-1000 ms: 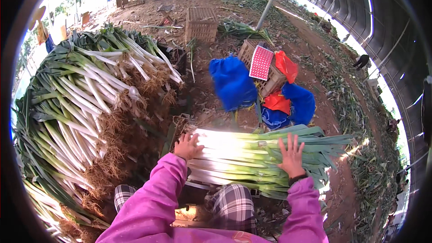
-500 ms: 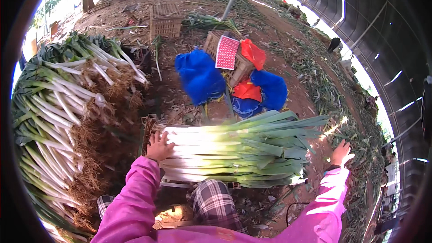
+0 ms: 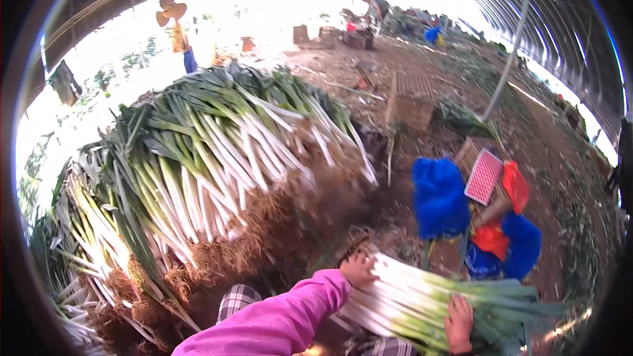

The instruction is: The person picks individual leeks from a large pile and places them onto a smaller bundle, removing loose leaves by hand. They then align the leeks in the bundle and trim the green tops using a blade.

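A flat layer of trimmed leeks [image 3: 409,293], white at one end and green at the other, lies in front of me at the lower right. My left hand [image 3: 358,270] rests against their white ends with its fingers apart. Across the greener part of the stalks lies my right hand [image 3: 459,322], open, its fingers stretched over the top. Whatever supports the leeks is mostly hidden under them. To the left spreads a large heap of untrimmed leeks [image 3: 217,178], their brown roots [image 3: 231,247] hanging toward me.
Beyond the layer are blue netting [image 3: 440,198], orange-red bags [image 3: 516,186] and a red-and-white patterned sheet [image 3: 483,176] on a crate. A brown slatted crate [image 3: 410,99] stands farther back, near a slanted metal pole [image 3: 509,53]. Another person [image 3: 378,8] is in the far background.
My view has swung left, bringing more of the heap into sight. My right hand has come from beyond the green leaf tips onto the stalks; my left hand stays at the white ends.
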Demonstrator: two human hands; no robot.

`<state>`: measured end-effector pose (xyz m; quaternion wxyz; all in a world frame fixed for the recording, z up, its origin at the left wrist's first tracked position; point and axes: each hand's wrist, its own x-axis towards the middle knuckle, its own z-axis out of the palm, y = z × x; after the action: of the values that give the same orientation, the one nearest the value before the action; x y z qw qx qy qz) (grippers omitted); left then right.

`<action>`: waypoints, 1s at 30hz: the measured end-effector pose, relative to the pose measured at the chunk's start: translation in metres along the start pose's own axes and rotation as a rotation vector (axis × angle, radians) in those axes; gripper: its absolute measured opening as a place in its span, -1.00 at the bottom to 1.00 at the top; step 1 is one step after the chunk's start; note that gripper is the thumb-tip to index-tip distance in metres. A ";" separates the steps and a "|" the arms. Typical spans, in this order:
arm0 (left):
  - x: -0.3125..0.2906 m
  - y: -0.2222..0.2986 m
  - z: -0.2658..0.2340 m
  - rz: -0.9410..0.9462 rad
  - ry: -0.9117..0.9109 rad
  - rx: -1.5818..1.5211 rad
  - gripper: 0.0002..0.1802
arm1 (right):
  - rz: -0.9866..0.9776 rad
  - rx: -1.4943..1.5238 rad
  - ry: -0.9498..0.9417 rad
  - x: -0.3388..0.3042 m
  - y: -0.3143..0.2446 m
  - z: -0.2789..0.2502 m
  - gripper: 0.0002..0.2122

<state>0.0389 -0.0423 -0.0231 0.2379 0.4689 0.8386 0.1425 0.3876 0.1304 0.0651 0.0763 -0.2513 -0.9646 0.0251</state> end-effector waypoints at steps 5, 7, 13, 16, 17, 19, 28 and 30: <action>-0.002 -0.059 -0.142 0.155 0.489 0.081 -0.79 | -0.145 -0.029 0.044 0.006 -0.021 -0.013 -0.47; 0.010 -0.114 -0.206 -0.018 0.686 0.232 -0.86 | -0.156 0.026 0.112 0.007 -0.019 -0.011 -0.52; 0.052 -0.226 -0.325 -0.233 0.825 0.515 -0.60 | -0.074 -0.030 0.055 0.016 -0.022 -0.014 -0.68; 0.075 -0.257 -0.350 -0.282 0.872 0.579 -0.43 | -0.055 0.033 0.049 0.025 -0.032 -0.021 -0.79; 0.082 -0.264 -0.356 -0.363 0.837 0.635 -0.41 | -0.049 0.034 0.051 0.024 -0.031 -0.020 -0.79; 0.096 -0.272 -0.364 -0.437 0.795 0.691 -0.39 | -0.006 0.054 0.014 0.020 -0.028 -0.020 -0.79; 0.143 -0.312 -0.379 -0.285 0.748 0.748 -0.51 | -0.010 -0.071 -0.011 0.025 -0.038 -0.030 -0.73; 0.148 -0.318 -0.385 -0.295 0.710 0.714 -0.58 | -0.010 -0.061 -0.030 0.028 -0.040 -0.030 -0.72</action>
<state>-0.4605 -0.0871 0.1168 -0.2183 0.3204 0.9211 -0.0370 0.3485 0.1098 0.1018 0.0540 -0.2484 -0.9671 -0.0010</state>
